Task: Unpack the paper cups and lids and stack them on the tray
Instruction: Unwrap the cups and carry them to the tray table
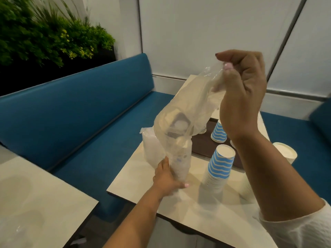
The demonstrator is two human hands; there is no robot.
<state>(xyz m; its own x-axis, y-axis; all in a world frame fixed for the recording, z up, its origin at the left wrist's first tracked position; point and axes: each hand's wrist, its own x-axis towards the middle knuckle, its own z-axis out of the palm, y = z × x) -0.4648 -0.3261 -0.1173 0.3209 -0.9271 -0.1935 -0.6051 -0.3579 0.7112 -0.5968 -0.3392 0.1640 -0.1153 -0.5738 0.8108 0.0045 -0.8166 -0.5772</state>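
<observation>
Task partly done — right hand (241, 86) pinches bag (184, 119) top, left hand (168, 178) grips sleeved cups (179, 169) at its foot above worktop (143, 178); one striped stack (219, 135) on tray (202, 145), another (220, 167) beside it — lids apparently still packed.

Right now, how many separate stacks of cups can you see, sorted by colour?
Blue-striped stacks: 2, one on the table, one on the tray.
Plain white stacks: 1, partly hidden behind the right arm.
Still in plastic: 1, colour unclear.
Total: 4
</observation>
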